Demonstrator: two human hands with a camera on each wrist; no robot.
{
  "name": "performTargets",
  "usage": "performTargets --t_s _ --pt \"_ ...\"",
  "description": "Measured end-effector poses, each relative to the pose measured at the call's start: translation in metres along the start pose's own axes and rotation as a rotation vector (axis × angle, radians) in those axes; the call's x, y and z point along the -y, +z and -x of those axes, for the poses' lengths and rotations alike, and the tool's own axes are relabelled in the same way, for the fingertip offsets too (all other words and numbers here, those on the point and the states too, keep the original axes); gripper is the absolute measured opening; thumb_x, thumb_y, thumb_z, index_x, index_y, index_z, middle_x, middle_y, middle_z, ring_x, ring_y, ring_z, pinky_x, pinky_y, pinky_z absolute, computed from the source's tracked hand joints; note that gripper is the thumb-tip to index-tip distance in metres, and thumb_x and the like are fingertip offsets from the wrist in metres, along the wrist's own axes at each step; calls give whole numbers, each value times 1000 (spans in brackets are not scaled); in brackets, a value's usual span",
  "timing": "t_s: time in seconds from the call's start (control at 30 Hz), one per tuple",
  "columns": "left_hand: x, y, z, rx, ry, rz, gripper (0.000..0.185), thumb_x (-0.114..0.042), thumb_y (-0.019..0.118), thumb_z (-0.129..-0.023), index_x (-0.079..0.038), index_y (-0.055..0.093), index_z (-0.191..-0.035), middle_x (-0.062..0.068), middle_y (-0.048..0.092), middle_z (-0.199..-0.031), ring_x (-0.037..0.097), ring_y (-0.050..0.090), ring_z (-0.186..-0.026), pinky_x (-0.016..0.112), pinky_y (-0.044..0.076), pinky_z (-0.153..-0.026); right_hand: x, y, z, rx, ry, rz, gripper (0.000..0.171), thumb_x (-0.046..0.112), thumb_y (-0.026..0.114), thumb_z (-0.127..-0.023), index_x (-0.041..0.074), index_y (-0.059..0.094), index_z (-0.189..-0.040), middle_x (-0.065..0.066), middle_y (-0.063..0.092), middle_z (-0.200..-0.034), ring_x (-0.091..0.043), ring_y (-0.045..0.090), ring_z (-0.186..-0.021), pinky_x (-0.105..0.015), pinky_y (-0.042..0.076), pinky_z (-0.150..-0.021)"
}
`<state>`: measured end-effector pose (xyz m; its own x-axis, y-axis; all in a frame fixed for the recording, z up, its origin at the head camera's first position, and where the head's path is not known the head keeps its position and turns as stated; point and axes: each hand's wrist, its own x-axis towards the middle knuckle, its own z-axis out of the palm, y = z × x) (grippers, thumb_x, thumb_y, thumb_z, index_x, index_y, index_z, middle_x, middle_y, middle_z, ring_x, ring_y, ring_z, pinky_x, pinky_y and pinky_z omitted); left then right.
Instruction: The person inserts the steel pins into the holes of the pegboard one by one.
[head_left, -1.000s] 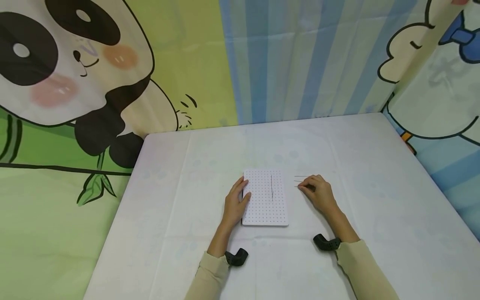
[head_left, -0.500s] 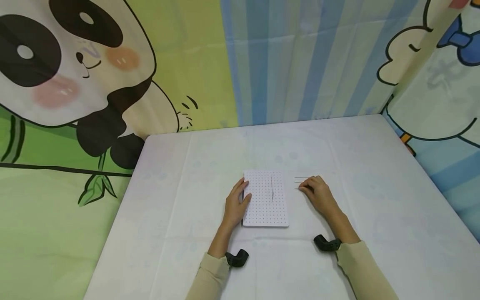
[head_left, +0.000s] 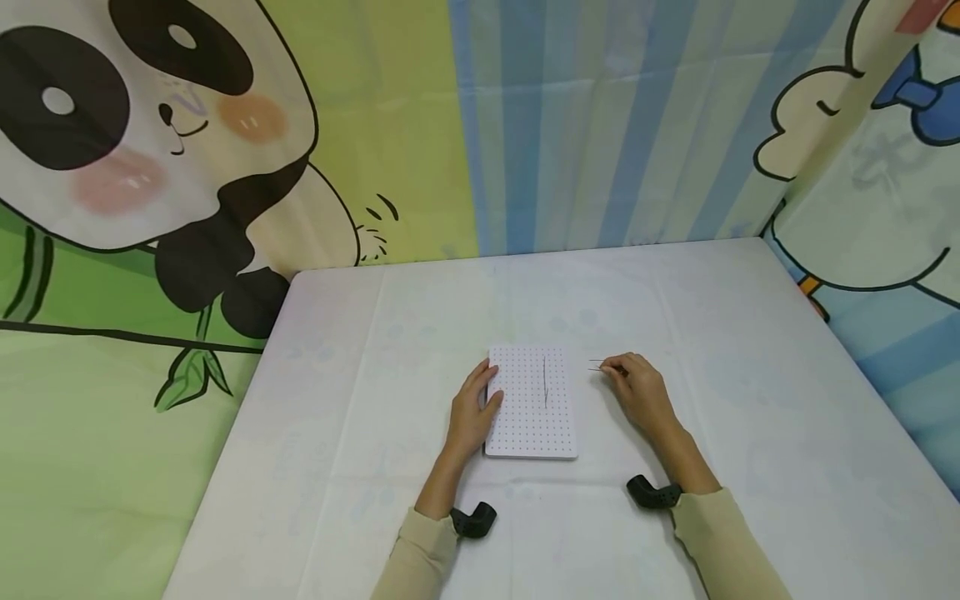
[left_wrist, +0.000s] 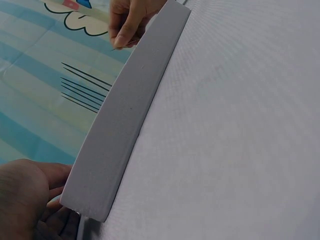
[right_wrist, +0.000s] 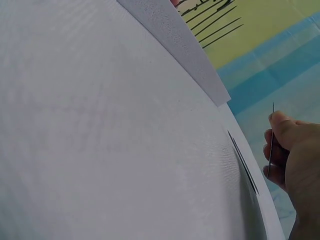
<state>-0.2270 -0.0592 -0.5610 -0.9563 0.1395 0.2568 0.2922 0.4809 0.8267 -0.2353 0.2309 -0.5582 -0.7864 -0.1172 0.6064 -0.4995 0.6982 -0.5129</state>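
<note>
The scene is evenly and brightly lit from above; only faint, soft shadows are cast. No glare is seen. The wrist views are strongly curved at the edges and blurred close up.

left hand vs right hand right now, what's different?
The left hand rests against the left edge of the white dotted board; the right hand is off the board, on the table. The left pinches nothing; the right pinches a thin needle. Both wear beige sleeves.
</note>
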Motion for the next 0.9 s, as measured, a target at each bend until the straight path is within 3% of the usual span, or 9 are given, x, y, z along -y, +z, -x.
performTargets --t_s 0.23,0.4,0.57,0.7,0.9 --pt "2 1 1 -29 58 -11 42 -9 60 -88 -2 52 -128 12 40 -141 28 36 -130 41 30 -107 6 -2 -3 -56 12 -85 11 -3 67 -80 1 63 -90 -4 62 -79 -14 57 -68 -12 43 -61" --pt "1 1 1 -22 38 -18 41 -10 59 -89 -3 52 -129 10 40 -142 25 35 -130 38 29 -107 8 -2 -6 -67 74 -163 8 1 65 -83 0 63 -91 -4 63 -77 -9 58 -66 -6 44 -63" --pt "-1 -2 0 3 -15 -14 43 -8 60 -88 -5 51 -130 8 38 -143 25 33 -132 40 27 -108 11 2 -13 -65 137 -327 9 0 65 -83 -2 63 -91 -9 65 -79 -10 63 -68 -13 52 -66" --pt "-2 -2 0 6 -19 -14 43 -8 61 -88 -5 51 -130 7 38 -143 24 33 -132 39 27 -108 17 6 -21 -53 155 -490 11 -8 65 -80 -8 61 -91 -18 65 -81 -23 65 -68 -19 54 -64" --pt "0 -1 0 7 -11 -4 43 -7 61 -88 -5 51 -130 7 38 -143 24 34 -131 38 27 -108 47 6 -39 -20 130 -536 15 -15 63 -77 -14 58 -91 -24 62 -82 -35 64 -72 -24 56 -65"
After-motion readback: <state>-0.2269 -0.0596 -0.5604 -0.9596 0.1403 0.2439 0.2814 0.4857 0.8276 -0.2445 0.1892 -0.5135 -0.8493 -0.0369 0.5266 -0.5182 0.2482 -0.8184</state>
